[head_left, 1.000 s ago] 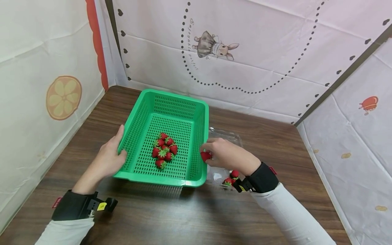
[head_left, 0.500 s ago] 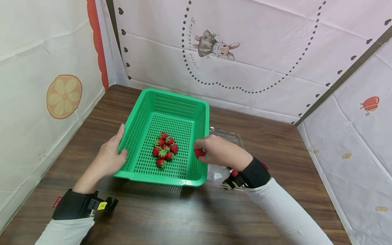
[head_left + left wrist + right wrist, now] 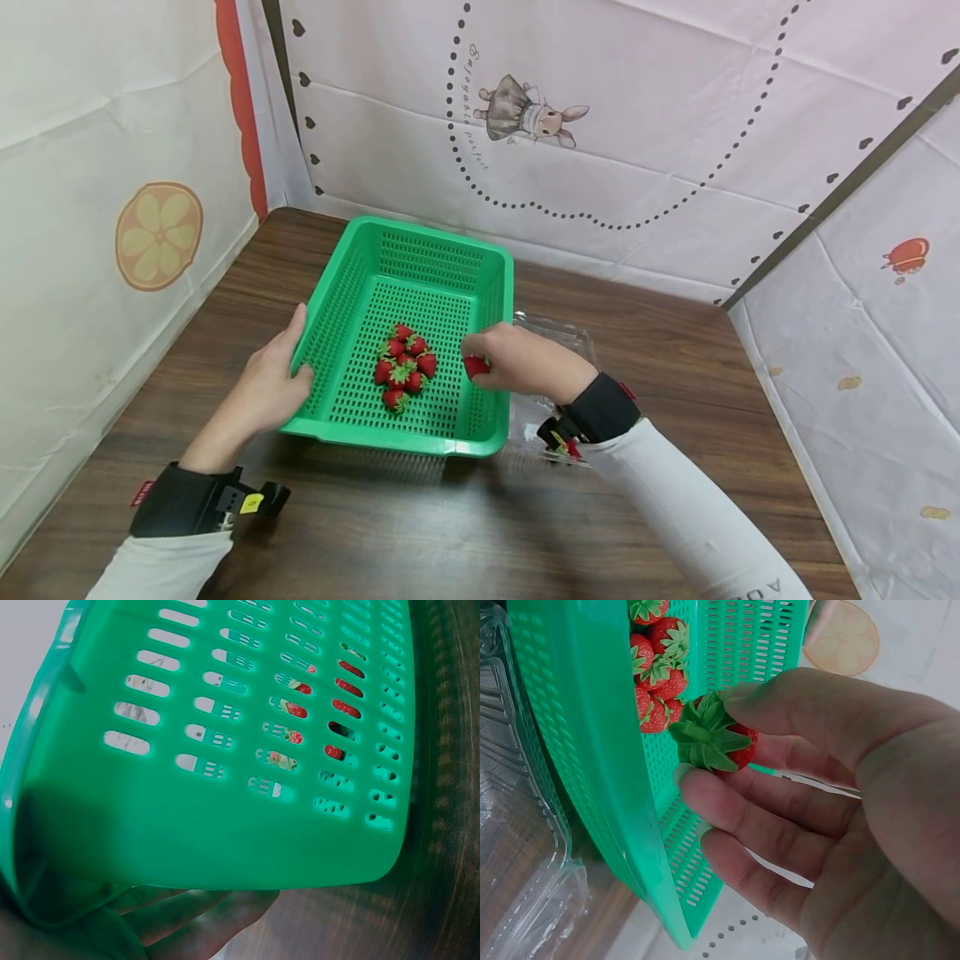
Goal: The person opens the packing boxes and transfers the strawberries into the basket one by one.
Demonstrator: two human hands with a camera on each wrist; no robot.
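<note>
A green perforated plastic basket [image 3: 378, 435] stands on the wooden table, with several red strawberries [image 3: 401, 371] bunched on its floor. My left hand [image 3: 264, 387] grips the basket's left rim; in the left wrist view its fingers [image 3: 214, 922] show past the edge of the green wall [image 3: 180, 840]. Above the basket's inner right side, my right hand [image 3: 517, 360] pinches one strawberry [image 3: 476, 367]. The right wrist view shows the green leafy cap of this strawberry [image 3: 705, 739] between thumb and fingertips.
Right of the basket lies a clear plastic box [image 3: 566, 333], partly behind the right forearm, with red strawberries [image 3: 573, 450] at its near end. Printed cloth walls [image 3: 637, 108] enclose the table [image 3: 360, 533] at the back and both sides.
My right hand has carried the strawberry leftward, from the basket's right rim to over its inside. My left hand keeps its place on the left rim.
</note>
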